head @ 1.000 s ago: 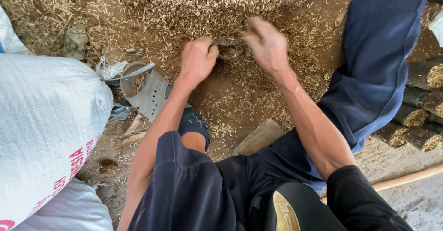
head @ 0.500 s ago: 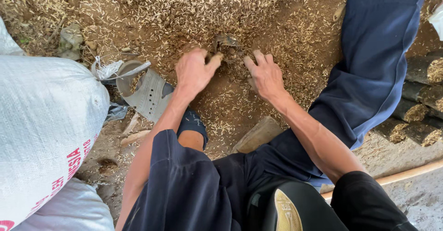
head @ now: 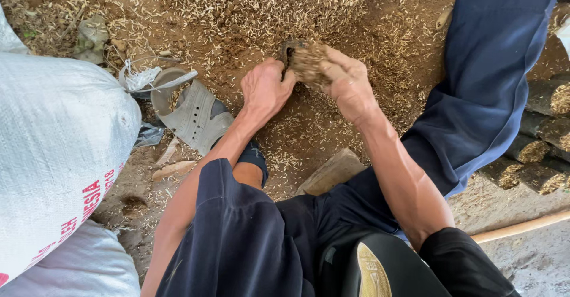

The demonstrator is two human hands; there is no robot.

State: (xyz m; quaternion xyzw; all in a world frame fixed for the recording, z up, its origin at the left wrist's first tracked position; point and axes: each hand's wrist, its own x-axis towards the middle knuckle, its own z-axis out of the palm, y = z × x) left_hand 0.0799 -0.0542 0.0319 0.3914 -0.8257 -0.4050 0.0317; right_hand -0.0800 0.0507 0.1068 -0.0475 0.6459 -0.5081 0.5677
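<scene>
Down low, my two hands meet over the dirt. My right hand (head: 350,86) is curled shut around a clump of husks (head: 309,62), and bits stick out above my fingers. My left hand (head: 264,89) is bent and loose, with its fingertips touching the side of that clump. I cannot tell if the left one grips anything. A dark curved thing (head: 288,48) peeks out just behind the clump; it is too hidden to say what it is.

On my left side there is little room. A big white sack (head: 59,154) stands close to my left knee, and another pale sack (head: 77,267) lies under it. A grey sandal (head: 193,116) lies between the big sack and my left arm, with a torn white strip (head: 142,77) beside it. A flat piece of wood (head: 332,172) lies near my legs, under my right arm. My right leg, in blue trousers (head: 487,77), stretches out along the right side. Past it lie dark logs (head: 546,131) and a pale stick (head: 522,227).

Ahead of my hands, the ground (head: 208,12) is open and wide. It is brown dirt with dry husks all over it. A small stone (head: 92,36) sits far off at the top left.
</scene>
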